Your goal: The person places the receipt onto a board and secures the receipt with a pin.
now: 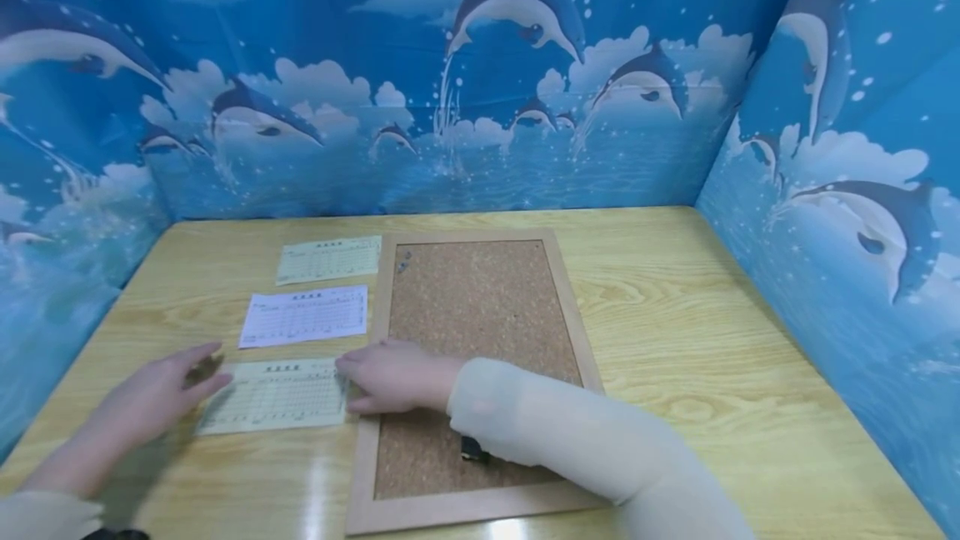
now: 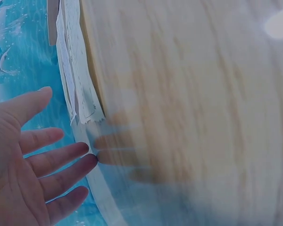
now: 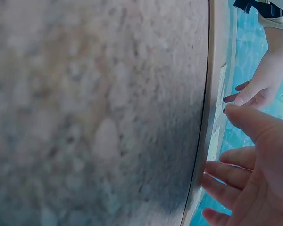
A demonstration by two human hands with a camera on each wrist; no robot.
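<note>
Table (image 1: 750, 357) wide past corkboard (image 1: 472, 298) edge, left hand (image 1: 153, 394), right hand (image 1: 397, 377), spread empty, flanking nearest slip (image 1: 277, 397)

Blue dolphin-print curtains (image 1: 465, 90) border a wood-grain table (image 1: 712, 340).

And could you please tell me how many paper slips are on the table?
3, left of the corkboard: the far greenish slip, the middle whitish slip and the near greenish slip.
</note>
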